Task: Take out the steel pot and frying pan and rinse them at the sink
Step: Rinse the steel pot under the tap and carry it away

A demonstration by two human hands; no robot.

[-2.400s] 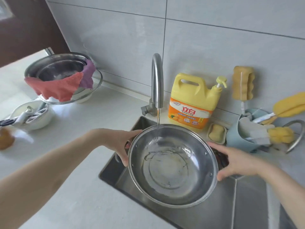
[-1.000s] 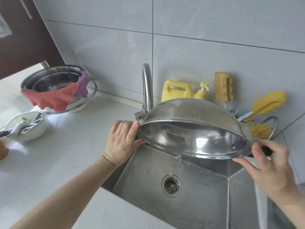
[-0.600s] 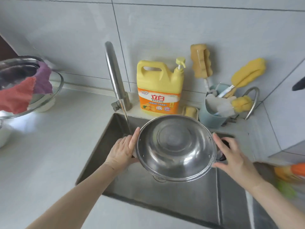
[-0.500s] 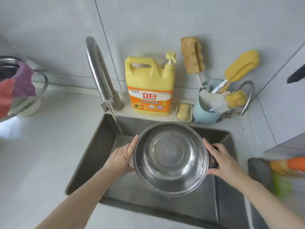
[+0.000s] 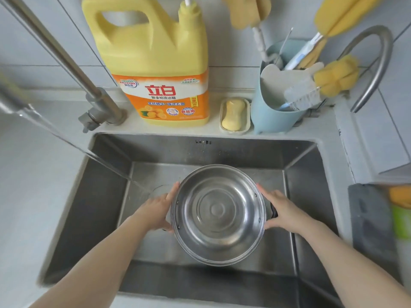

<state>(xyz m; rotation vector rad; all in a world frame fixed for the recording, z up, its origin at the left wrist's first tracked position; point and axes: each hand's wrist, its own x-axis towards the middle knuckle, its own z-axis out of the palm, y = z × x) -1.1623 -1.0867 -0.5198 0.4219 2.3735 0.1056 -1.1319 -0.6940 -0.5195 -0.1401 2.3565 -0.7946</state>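
Observation:
The steel pot sits upright low in the steel sink, its shiny inside facing up. My left hand grips its left side handle, mostly hidden under my palm. My right hand grips the black right handle. The tap runs, and its stream of water falls to the sink floor left of the pot, near my left hand. No frying pan is in view.
On the ledge behind the sink stand a yellow detergent jug, a soap dish and a blue holder of brushes and sponges. A grey mat lies on the right counter.
I tipped the pot over to pour its water out, then turned it upright and lowered it deep into the sink. The camera has moved in closer above the sink.

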